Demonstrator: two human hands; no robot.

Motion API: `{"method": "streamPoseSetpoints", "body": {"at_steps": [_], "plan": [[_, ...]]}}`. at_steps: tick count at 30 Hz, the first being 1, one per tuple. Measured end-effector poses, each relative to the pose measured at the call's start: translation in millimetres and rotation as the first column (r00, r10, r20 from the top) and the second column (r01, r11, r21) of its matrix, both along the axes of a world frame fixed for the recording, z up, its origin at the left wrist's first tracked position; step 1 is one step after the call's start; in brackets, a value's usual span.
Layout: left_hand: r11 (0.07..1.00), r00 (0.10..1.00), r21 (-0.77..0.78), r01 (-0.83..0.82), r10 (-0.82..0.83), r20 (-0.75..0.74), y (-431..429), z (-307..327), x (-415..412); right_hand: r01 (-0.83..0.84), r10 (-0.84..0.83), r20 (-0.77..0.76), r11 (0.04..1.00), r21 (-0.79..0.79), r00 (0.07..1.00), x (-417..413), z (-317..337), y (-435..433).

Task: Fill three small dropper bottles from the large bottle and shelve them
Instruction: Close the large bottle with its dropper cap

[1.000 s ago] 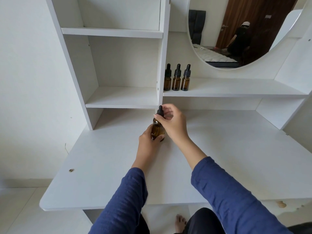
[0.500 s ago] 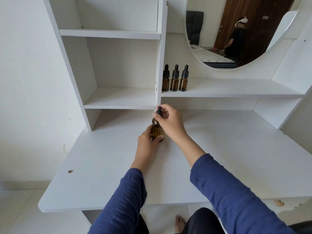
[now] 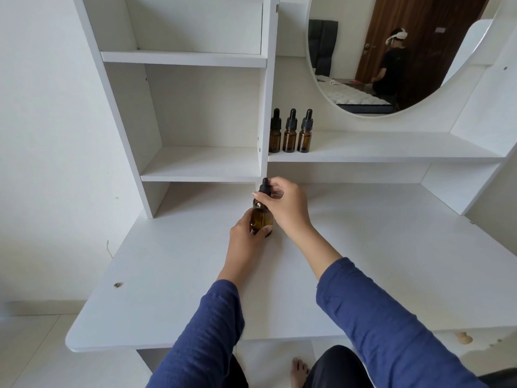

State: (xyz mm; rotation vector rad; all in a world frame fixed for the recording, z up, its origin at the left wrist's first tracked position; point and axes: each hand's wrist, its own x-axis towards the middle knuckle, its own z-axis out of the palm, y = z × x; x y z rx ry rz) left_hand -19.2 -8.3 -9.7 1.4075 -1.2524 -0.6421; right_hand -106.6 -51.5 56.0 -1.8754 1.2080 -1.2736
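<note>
1. White vanity desk (image 3: pixel 391 261), matte top, rounded front-left corner; small brown mark (image 3: pixel 117 284) near its left edge.
2. Open shelving tower (image 3: pixel 195 163) on the desk's left rear, white, several compartments.
3. Long side shelf (image 3: pixel 391 148) runs right from the tower, below a round mirror (image 3: pixel 391 51).
4. Mirror reflects a dark wooden door (image 3: pixel 419 23), a bed with white bedding (image 3: pixel 355 96), a dark padded panel (image 3: pixel 324 43).
5. Plain white wall (image 3: pixel 42 135) to the left; pale tiled floor (image 3: pixel 28 345) below.
6. Lighting soft, even, daylight-like.
</note>
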Motion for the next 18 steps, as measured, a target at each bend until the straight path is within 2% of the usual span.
{"method": "streamPoseSetpoints", "body": {"at_steps": [4, 7, 10, 12, 14, 18], "plan": [[0.999, 0.996, 0.043, 0.012, -0.016, 0.089, 1.8, 1.7, -2.9, -0.027, 0.027, -0.051, 1.0, 0.008, 0.998, -0.3, -3.1, 4.4], [0.989, 0.966, 0.143, 0.025, -0.06, 0.25, 4.5, 4.8, 1.7, -0.031, 0.033, -0.04, 0.999, 0.039, 0.999, -4.8, -10.4, 6.9], [0.961, 0.833, 0.274, -0.023, -0.133, 0.536, 12.4, 0.2, 18.3, -0.01, 0.008, 0.025, 0.999, 0.053, 1.0, -8.2, -27.2, 8.3], [0.938, 0.732, 0.334, -0.096, -0.161, 0.662, 21.2, -4.7, 28.3, 0.026, -0.028, 0.037, 0.997, 0.071, 0.999, -9.7, -40.2, 11.2], [0.938, 0.685, 0.32, -0.136, -0.144, 0.714, 29.0, -9.9, 31.1, 0.058, -0.062, 0.041, 0.993, 0.099, 0.997, -8.7, -52.2, 15.2], [0.942, 0.662, 0.3, -0.148, -0.132, 0.738, 31.5, -11.0, 27.6, 0.082, -0.084, 0.02, 0.991, 0.105, 0.996, -4.5, -69.5, 20.9]]}}
